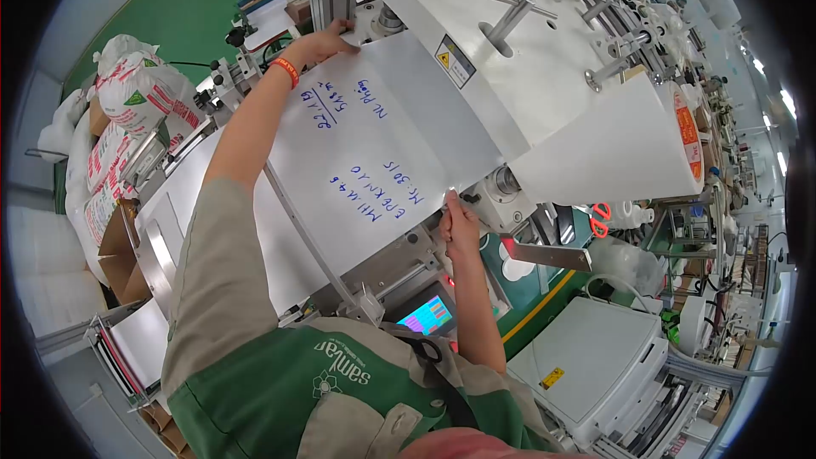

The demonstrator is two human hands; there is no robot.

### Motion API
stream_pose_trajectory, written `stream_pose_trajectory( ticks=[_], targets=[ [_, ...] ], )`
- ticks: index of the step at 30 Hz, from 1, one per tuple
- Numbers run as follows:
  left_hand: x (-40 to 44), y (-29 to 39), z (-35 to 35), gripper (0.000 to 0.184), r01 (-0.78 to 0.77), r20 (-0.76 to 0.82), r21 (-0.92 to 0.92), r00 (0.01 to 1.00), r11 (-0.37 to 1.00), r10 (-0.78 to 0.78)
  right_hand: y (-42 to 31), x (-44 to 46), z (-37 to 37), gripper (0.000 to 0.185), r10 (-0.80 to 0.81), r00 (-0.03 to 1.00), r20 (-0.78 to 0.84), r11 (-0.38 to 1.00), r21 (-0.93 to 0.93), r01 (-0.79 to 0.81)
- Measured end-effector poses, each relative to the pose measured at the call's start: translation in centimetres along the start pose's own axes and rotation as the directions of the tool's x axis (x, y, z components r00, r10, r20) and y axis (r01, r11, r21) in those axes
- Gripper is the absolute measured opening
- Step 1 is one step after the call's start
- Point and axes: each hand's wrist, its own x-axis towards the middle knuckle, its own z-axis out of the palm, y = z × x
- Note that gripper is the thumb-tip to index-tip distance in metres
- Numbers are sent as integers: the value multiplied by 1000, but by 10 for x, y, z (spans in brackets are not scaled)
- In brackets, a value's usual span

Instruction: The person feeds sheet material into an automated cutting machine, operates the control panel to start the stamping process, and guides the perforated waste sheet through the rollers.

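Note:
A wide white sheet (340, 195) with blue handwriting lies across the machine bed and leads up to the rollers. My left hand (327, 42), an orange band at its wrist, holds the sheet's far edge near a roller mount; some of its fingers are hidden. At the near edge, my right hand (460, 225) is closed with the thumb against the sheet's corner. A large white roll (608, 149) sits on the machine to the right of that hand.
A white machine panel (476, 17) with a warning label and T-handle stands ahead. Below the sheet glows a touchscreen (427, 316). Orange-handled scissors (600, 219) lie right, beyond a metal bar (548, 255). Stuffed white bags (140, 98) are piled at left.

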Motion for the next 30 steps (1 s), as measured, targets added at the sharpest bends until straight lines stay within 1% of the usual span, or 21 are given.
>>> stream_pose_trajectory(
  ticks=[1, 2, 3, 4, 5, 7, 8, 9, 11, 12, 15, 17, 18, 20, 21, 23, 24, 26, 27, 29, 30],
  targets=[
    [-3, -1, 5, 67, -53, -68, 107, 996, 993, 61, -2, -1, 1, 36, -9, 1000, 18, 1000, 19, 9],
    [-6, 0, 3, 69, -38, -68, 179, 996, 983, 51, -1, 0, 1, 35, -15, 1000, 11, 1000, 3, 15],
    [-7, -1, 7, 68, -89, -114, 216, 987, 972, 116, -1, 0, 1, 35, -17, 1000, -9, 1000, -1, 17],
    [-7, -1, 7, 66, -114, -129, 249, 980, 962, 150, -1, -1, 1, 34, -12, 1000, 0, 1000, 5, 12],
    [-7, -2, 5, 55, -67, -121, 237, 988, 969, 97, -1, -2, 3, 34, -10, 1000, -16, 1000, 3, 10],
    [-3, -4, 1, 43, -54, -45, 229, 997, 972, 66, 1, 0, 2, 34, -11, 1000, -13, 1000, 20, 11],
    [-1, -7, 3, 37, -46, -90, 218, 994, 975, 67, 1, 0, 1, 34, -13, 1000, -9, 1000, 10, 13],
    [-5, -4, 4, 42, -52, -106, 255, 991, 966, 82, 1, 1, 0, 34, -9, 1000, 3, 1000, 30, 9],
    [-10, 4, 2, 46, -9, -56, 310, 998, 951, 28, 5, 3, -4, 33, -22, 999, 25, 998, 55, 21],
    [-5, 2, 3, 50, -3, -33, 325, 999, 946, 14, 4, 3, -3, 33, -16, 1000, 16, 999, 36, 16],
    [4, -5, 2, 52, -17, 18, 314, 1000, 949, 12, 3, 2, -1, 34, -19, 1000, 4, 1000, 15, 19],
    [10, -7, 7, 59, 80, -54, 254, 996, 964, -69, 2, 0, 2, 35, -29, 1000, -9, 1000, 12, 29],
    [10, -6, 10, 65, 108, -102, 289, 991, 951, -81, -1, -3, 4, 40, -41, 999, -2, 999, -18, 41],
    [8, -6, 13, 66, 81, -77, 361, 995, 929, -57, -1, -4, 5, 43, -63, 998, 7, 997, -47, 63],
    [7, -6, 14, 64, 75, -65, 330, 996, 941, -57, -1, -3, 4, 45, -74, 997, 10, 994, -75, 74],
    [6, -5, 14, 63, 65, -53, 257, 997, 964, -53, 2, 2, -2, 46, -147, 989, 25, 972, -182, 149],
    [7, -7, 16, 61, 63, -71, 244, 996, 968, -47, 6, 2, 1, 46, -206, 978, -6, 957, -211, 200],
    [11, -8, 18, 57, 71, -95, 273, 994, 959, -47, 12, 4, 0, 45, -280, 960, -14, 933, -239, 268],
    [15, -11, 16, 54, 76, -88, 227, 994, 971, -58, 11, 4, -2, 37, -221, 975, -31, 953, -218, 209],
    [24, -19, 16, 52, -2, -99, 170, 995, 986, 19, 11, 9, 0, 33, -163, 986, -31, 986, -44, 162],
    [30, -23, 19, 58, -19, -145, 162, 988, 987, 43, 15, 18, -5, 40, -108, 991, 81, 988, 116, 99]
  ],
)
